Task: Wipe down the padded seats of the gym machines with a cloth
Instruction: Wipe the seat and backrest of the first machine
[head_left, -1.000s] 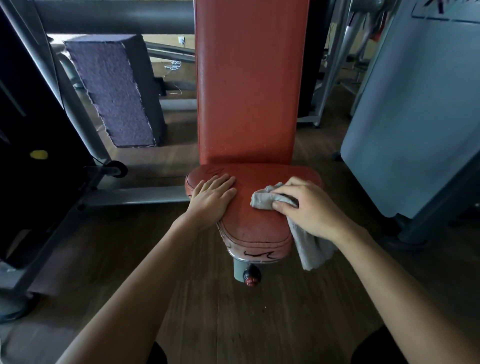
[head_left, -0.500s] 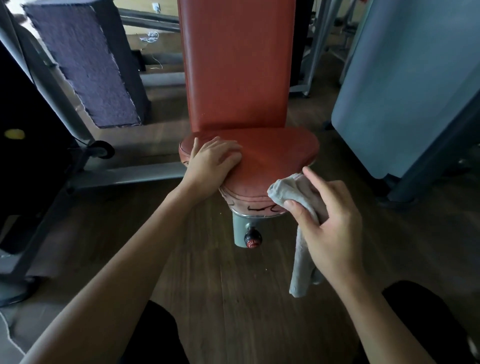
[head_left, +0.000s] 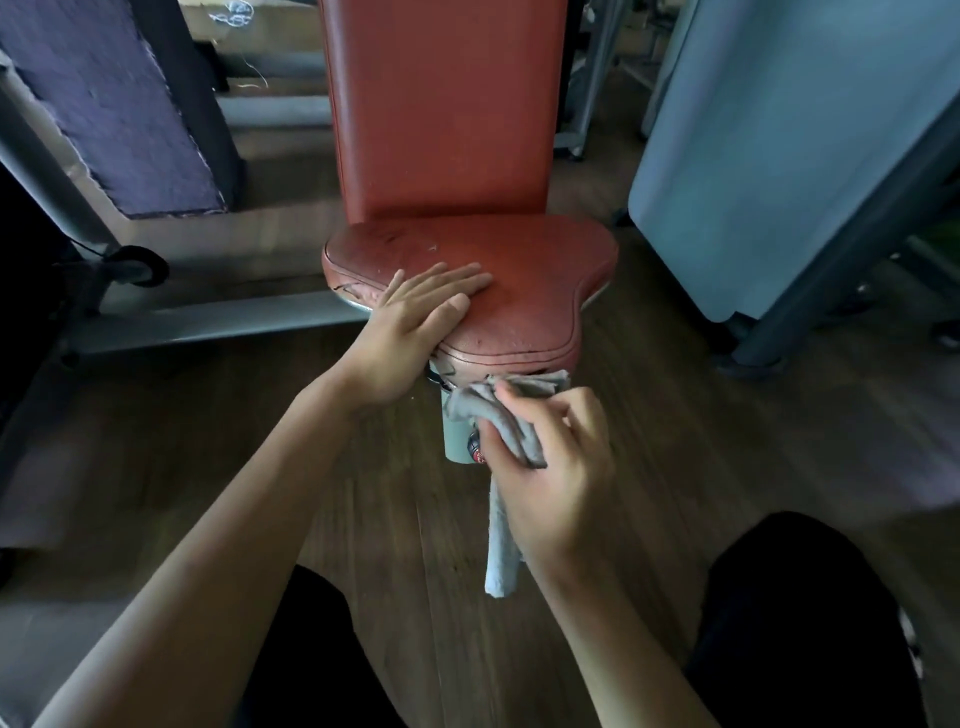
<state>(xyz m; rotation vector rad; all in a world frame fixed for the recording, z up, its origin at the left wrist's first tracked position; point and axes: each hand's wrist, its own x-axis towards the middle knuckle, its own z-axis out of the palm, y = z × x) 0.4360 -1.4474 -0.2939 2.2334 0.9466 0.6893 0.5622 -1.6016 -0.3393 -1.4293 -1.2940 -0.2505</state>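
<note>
The cloth (head_left: 511, 415) is bunched in the right hand (head_left: 550, 467), low of centre in the frame. The fingers are curled round the grey wad and the thumb pins it. A loose tail hangs straight down past the wrist toward the wooden floor (head_left: 649, 415).

The top of the wad sits just under the front lip of the red seat (head_left: 519, 270), and whether it touches the trim there is hard to tell. Behind it are the grey post (head_left: 452, 441) and its red-tipped knob (head_left: 475, 449), partly hidden.

What matters for the coming move is direction: the padded top lies above the cloth in the frame and beyond it, not level with it. The seat is broad at the rear, running left to right under the upright backrest (head_left: 441, 104), and narrows to a rounded nose at the front, right over the right hand. That hand is clearly the nearer one to the nose and to the right half of the pad.

The left hand (head_left: 410, 322) lies flat on the left front of the seat. Its fingers are straight and together, pointing toward the middle, and they grasp nothing — it looks like a steadying press.

I judge that the next wipe calls for lifting the wad over the lip and sweeping up-frame and rightward. The open leather lies there — the left side is covered by the resting palm.
</note>
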